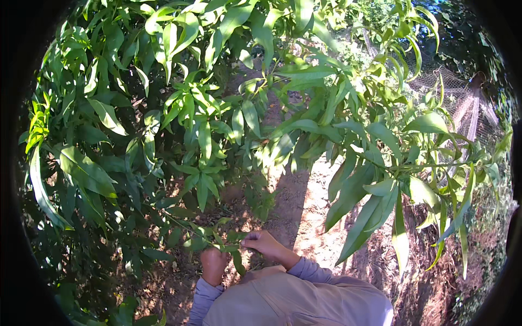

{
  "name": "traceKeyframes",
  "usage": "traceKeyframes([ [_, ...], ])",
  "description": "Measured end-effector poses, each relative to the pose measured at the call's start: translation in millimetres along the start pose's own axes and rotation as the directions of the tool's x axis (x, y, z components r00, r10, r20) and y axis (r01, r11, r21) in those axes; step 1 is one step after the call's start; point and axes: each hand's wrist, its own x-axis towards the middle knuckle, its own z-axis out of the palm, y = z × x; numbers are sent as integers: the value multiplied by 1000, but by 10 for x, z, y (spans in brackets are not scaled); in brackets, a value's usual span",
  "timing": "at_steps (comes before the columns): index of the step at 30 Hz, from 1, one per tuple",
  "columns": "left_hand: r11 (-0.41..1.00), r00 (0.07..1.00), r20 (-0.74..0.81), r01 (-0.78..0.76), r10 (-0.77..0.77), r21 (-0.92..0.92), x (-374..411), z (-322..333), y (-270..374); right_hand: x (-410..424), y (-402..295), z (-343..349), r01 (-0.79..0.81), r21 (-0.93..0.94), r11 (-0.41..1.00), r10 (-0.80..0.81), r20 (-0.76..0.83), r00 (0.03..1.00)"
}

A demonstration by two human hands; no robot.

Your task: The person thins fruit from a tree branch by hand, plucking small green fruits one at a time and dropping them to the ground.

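Note:
A thin leafy branch [177, 222] reaches from the foliage at the left to both hands near the bottom centre. My left hand [214, 261] is raised against its leaves, with its fingers mostly hidden by them. Just to the right, my right hand [261, 243] has thumb and fingertips pinched together on a leafy shoot at the branch's end. A narrow green leaf [238, 263] hangs down between the two hands. No tool is visible in either hand.
Dense long-leaved foliage [114, 81] fills the left and top. Another leafy branch [428, 165] crosses the right side. Netting [475, 108] hangs at the upper right. Sunlit and shaded dry soil [322, 203] lies below.

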Motion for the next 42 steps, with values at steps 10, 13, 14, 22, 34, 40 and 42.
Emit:
traceKeyframes([
  [10,979,971,-126,-197,202,55,59,41,-21,15,59,-38,58,111,992,-55,-27,998],
  [13,962,961,-99,-248,259,112,64,69,-64,52,58,-74,10,179,984,-13,17,1000],
  [14,961,960,-95,-251,263,118,78,80,-59,53,60,-69,42,134,990,-43,6,999],
  [22,921,904,-178,-379,389,87,143,182,-181,122,160,-85,-27,403,915,-4,77,997],
  [34,966,950,-178,-249,257,63,65,123,-121,-20,-233,10,-78,448,891,90,-7,996],
  [40,944,987,-122,55,-100,-326,3,75,0,-96,-259,15,-54,493,868,11,91,996],
  [42,899,982,-94,111,-165,-424,-5,130,-40,-90,-262,-2,-38,477,878,-13,102,995],
])
